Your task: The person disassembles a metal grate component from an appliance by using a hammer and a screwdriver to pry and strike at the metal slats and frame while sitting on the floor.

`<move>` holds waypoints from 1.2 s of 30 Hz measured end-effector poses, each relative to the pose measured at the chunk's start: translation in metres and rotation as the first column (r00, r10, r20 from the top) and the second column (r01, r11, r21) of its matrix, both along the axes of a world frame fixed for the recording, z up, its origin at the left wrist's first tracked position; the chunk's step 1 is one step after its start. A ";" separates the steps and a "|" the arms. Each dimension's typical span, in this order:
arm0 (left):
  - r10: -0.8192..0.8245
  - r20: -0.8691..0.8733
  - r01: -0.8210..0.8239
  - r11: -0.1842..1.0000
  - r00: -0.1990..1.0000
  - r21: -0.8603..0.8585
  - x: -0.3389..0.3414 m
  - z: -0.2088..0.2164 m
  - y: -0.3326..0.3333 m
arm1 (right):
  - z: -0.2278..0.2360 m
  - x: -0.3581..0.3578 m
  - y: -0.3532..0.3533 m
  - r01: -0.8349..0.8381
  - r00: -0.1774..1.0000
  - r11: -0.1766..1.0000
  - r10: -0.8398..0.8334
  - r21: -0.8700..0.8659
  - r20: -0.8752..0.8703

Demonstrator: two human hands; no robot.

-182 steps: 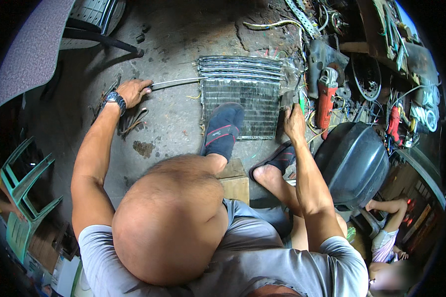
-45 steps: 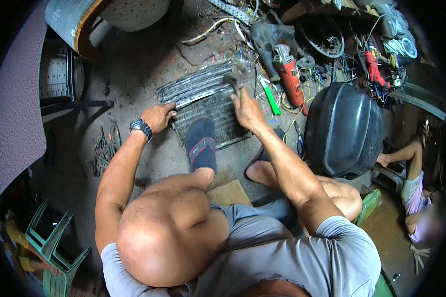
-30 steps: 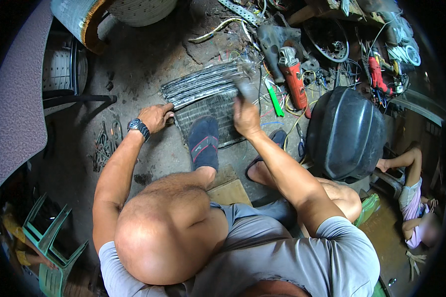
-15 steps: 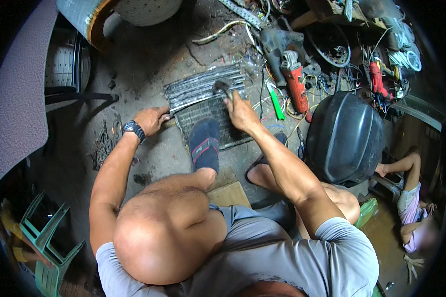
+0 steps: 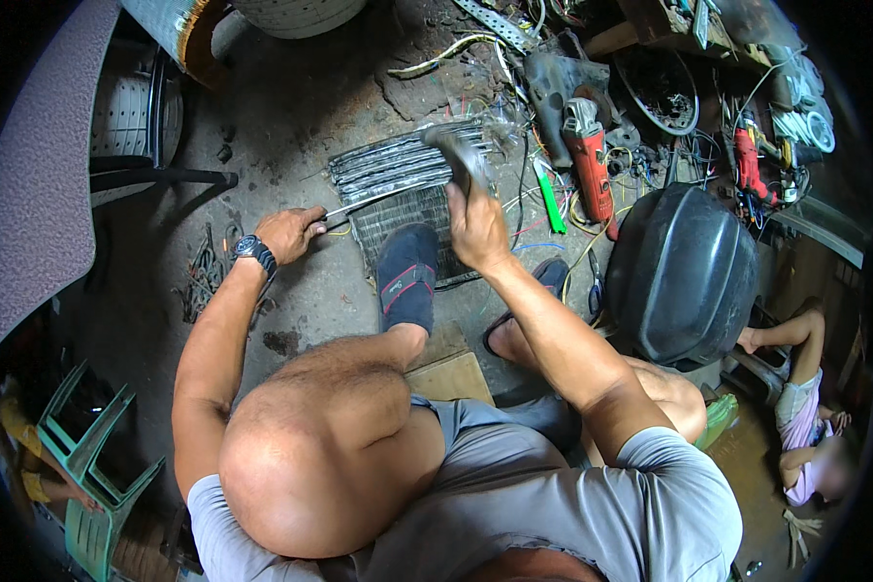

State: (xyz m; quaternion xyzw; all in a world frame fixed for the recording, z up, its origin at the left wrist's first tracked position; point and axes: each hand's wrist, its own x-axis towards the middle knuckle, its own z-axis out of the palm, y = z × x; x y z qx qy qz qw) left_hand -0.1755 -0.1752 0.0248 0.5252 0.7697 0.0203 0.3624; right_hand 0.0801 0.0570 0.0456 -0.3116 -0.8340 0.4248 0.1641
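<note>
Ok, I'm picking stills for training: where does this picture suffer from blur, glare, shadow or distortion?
In the head view, the hammer in the right hand looks smeared, probably by motion, while the left hand is clearer; in the head view, pale highlights streak the black plastic case; also in the head view, the upper floor lies in shadow and the fisheye corners go black.

The finned panel (image 5: 412,209) lies on the floor (image 5: 301,107), left of the grinder (image 5: 589,167).
</note>
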 end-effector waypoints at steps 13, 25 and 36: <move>-0.053 -0.029 0.051 0.997 0.998 -0.053 -0.002 0.004 0.023 | -0.057 0.028 0.010 -0.191 0.927 0.980 0.197 -0.050 0.319; -0.076 -0.038 0.069 0.985 0.996 -0.156 -0.016 0.008 0.006 | -0.058 0.003 0.012 -0.255 0.837 0.963 0.264 -0.086 0.479; -0.014 -0.024 0.009 0.985 1.000 -0.170 -0.024 0.015 -0.016 | -0.042 -0.017 0.006 -0.316 0.818 0.939 0.343 -0.136 0.463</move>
